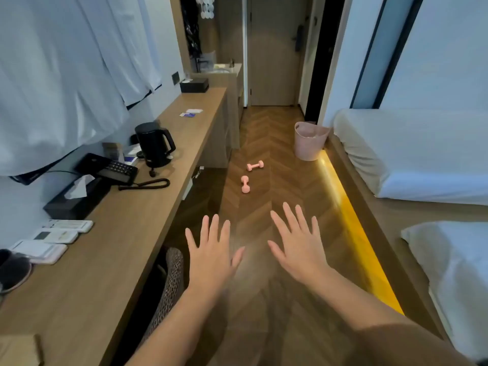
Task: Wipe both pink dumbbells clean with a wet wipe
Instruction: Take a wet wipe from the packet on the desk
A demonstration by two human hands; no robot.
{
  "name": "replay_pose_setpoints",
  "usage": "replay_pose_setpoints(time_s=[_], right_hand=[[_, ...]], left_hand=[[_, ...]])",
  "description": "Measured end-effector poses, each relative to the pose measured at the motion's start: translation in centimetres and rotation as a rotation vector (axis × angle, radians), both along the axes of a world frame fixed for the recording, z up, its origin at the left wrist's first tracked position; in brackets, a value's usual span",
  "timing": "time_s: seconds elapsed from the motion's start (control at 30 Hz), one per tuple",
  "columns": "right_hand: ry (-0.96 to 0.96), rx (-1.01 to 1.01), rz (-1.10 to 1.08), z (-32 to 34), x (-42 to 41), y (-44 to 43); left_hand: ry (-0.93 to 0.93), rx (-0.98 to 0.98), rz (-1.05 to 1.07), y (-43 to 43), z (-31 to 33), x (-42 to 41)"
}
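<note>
- Left hand (211, 256) and right hand (297, 244) were held out over the floor (277, 299), backs up, fingers spread wide — nothing in either.
- Two pink dumbbells lay on the floor farther off, apart from each other: near dumbbell (245, 184) and far dumbbell (255, 165).
- Pink bin (310, 141) stood to their right, beside the bed (412, 154).
- Tabletop (126, 233) on the left carried a black kettle (154, 143), a phone (111, 169) and a tissue box (76, 198).

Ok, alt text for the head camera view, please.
Left hand and right hand, open and empty, stretch over a wood floor toward the near dumbbell and far dumbbell, both pink, between a desk and a bed.
</note>
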State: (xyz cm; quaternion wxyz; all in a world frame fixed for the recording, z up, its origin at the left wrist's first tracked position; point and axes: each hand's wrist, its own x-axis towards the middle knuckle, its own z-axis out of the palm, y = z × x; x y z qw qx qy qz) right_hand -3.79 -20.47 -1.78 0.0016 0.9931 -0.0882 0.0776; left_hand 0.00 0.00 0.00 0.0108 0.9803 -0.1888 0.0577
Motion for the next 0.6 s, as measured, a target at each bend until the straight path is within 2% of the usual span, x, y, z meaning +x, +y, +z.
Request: replay_pose_setpoints(time_s=[0.23,0.6], right_hand=[[-0.075,-0.072,0.083,1.7,6.6,-6.8],[-0.098,0.021,0.067,2.3,15.7,-11.4]], left_hand=[[-0.099,-0.005,-0.015,-4.4,2.1,6.2],[-0.11,-0.089,-0.021,-9.6,3.3,14.8]])
